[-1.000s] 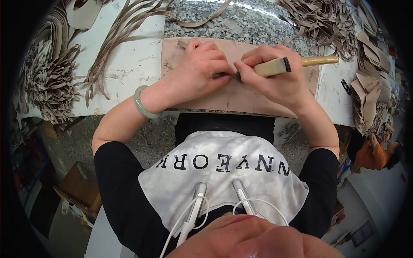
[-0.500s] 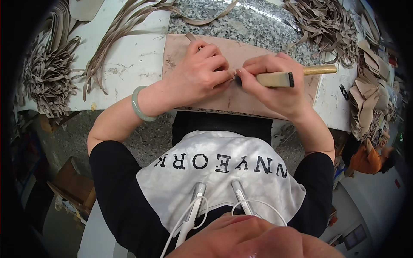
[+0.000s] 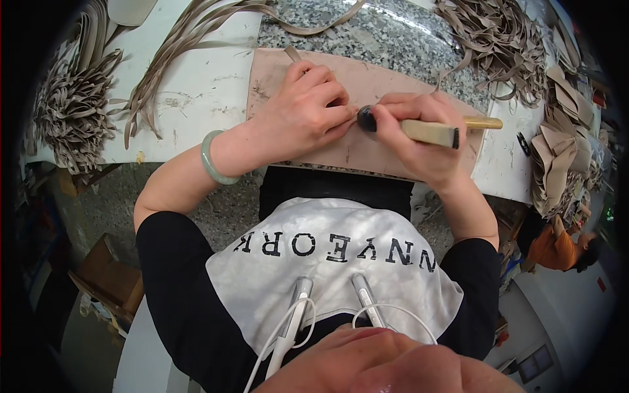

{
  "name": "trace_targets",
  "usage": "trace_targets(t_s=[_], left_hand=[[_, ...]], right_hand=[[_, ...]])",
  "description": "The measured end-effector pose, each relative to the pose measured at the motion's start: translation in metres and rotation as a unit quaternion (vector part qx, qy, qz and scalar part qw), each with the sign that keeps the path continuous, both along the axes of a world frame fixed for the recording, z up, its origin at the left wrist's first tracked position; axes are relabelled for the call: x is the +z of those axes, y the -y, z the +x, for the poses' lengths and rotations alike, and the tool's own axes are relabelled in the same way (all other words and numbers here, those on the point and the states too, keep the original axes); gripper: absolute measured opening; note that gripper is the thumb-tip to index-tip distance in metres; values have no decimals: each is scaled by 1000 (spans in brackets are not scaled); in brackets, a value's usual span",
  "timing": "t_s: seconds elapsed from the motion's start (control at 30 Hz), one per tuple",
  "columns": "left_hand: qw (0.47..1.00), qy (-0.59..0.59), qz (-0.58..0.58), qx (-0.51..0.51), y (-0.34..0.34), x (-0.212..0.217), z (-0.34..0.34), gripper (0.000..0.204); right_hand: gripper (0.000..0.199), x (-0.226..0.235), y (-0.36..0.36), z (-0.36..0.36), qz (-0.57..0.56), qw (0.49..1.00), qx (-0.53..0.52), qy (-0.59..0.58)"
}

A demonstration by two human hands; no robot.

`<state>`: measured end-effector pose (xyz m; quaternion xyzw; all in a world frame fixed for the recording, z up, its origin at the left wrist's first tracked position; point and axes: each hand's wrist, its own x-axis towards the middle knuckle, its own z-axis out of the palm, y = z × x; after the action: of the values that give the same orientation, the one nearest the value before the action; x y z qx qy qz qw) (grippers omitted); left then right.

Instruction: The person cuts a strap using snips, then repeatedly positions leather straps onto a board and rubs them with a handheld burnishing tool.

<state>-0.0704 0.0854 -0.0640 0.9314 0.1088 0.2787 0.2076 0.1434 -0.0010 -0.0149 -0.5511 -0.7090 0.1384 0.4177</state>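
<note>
My left hand (image 3: pixel 314 105), a green bangle (image 3: pixel 215 157) at its wrist, is closed with bent fingers over the brownish-pink board (image 3: pixel 406 85). From behind its knuckles sticks the end of a narrow taupe strip (image 3: pixel 293 54); the rest lies hidden under the hand. My right hand (image 3: pixel 422 134) is wrapped round a tool with a round black end (image 3: pixel 367 118), close to my left fingertips. A flat beige bar (image 3: pixel 427 133) with a black tip and a wooden rod (image 3: pixel 485 122) also jut from that grip. Whether they are one tool or two, I cannot tell.
Bundled taupe strips (image 3: pixel 75 121) hang at the left table edge; longer strips (image 3: pixel 154 75) trail beside them. More strips (image 3: pixel 495 42) pile up at the far right, near flat taupe pieces (image 3: pixel 557 160). Behind the board is a speckled stone slab (image 3: pixel 367 39). A person in orange (image 3: pixel 553 249) is at the right.
My right hand has turned and moved slightly away from my left fingers, so the round black end now shows. The beige bar has tilted downward at its right tip. My left hand keeps its place.
</note>
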Motion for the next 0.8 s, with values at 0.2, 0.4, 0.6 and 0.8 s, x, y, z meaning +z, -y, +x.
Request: trace_targets(t_s=[0.2,0.4,0.6,0.8], left_hand=[[1000,-7,-10,20,7,5,1,20],[999,-11,-15,47,13,-2,-3,14],[998,8,-29,52,14,-6,-1,12],[998,9,-35,49,15,-4,-2,13]], right_hand=[[17,0,-5,-4,19,999,17,37],[19,26,-21,-6,18,996,39,81],[13,17,-16,-1,-34,992,63,99],[11,16,-14,-9,-6,992,77,96]])
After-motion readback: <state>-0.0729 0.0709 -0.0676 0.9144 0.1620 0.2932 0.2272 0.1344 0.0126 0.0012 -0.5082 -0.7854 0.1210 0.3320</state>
